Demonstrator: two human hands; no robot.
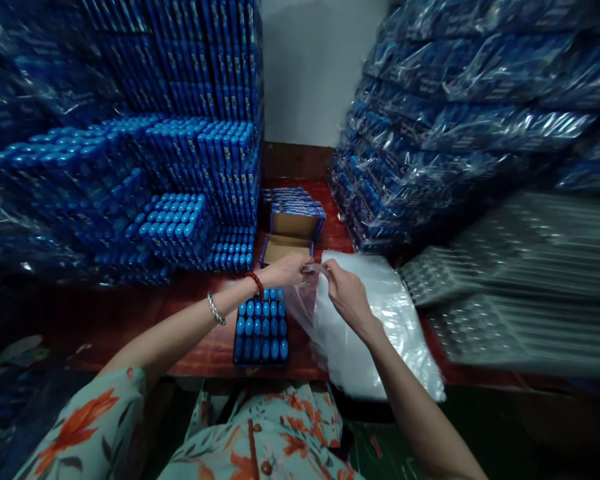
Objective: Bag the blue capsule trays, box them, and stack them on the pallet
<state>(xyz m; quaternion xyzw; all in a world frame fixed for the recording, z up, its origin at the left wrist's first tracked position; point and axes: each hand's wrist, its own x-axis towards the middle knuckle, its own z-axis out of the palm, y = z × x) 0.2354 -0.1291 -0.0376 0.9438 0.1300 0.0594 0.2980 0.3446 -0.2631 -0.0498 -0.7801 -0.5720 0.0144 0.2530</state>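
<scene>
Above the table edge (205, 363), both hands' fingers (left hand (285, 270), right hand (347, 293)) pinch a clear bag's rim (316, 268).

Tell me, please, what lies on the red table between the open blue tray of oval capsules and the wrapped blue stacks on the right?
The head view shows a pile of clear plastic bags.

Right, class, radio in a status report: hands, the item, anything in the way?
Left hand and right hand both pinching clear plastic bag at its edge. Tray of blue items beside it. Nothing between.
</scene>
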